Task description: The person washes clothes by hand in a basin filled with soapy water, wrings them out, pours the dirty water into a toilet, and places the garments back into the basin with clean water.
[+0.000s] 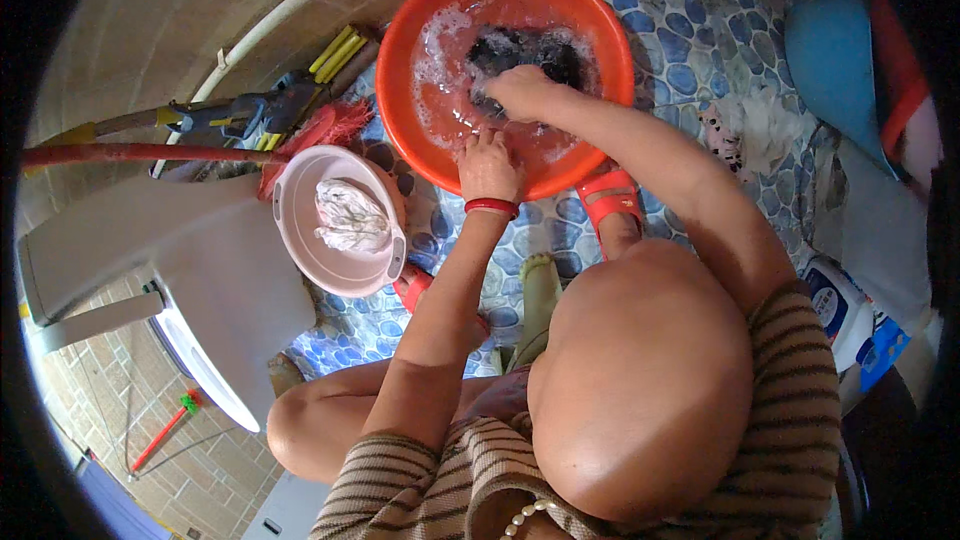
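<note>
A large orange-red basin (392,90) holds sudsy water on the pebble-patterned floor. In it lies a wet dark cloth (560,58), partly under the foam. My right hand (525,93) reaches in from the right and is closed on the cloth's near left part; its fingertips are partly hidden. At the basin's near side, my left hand (490,168), a red bangle at the wrist, rests over the rim with its fingers stretched toward the water. Nothing shows in the left hand. Left of the basin stands a small pale pink tub (345,278) holding a crumpled white cloth (350,218).
Red sandals (610,198) on my feet touch the area by the basin. Tools with long handles (150,152) lean at the left wall beside a white toilet (230,280). At the right are a blue basin (832,65), a white bottle (838,310) and a wet pale patch on the floor.
</note>
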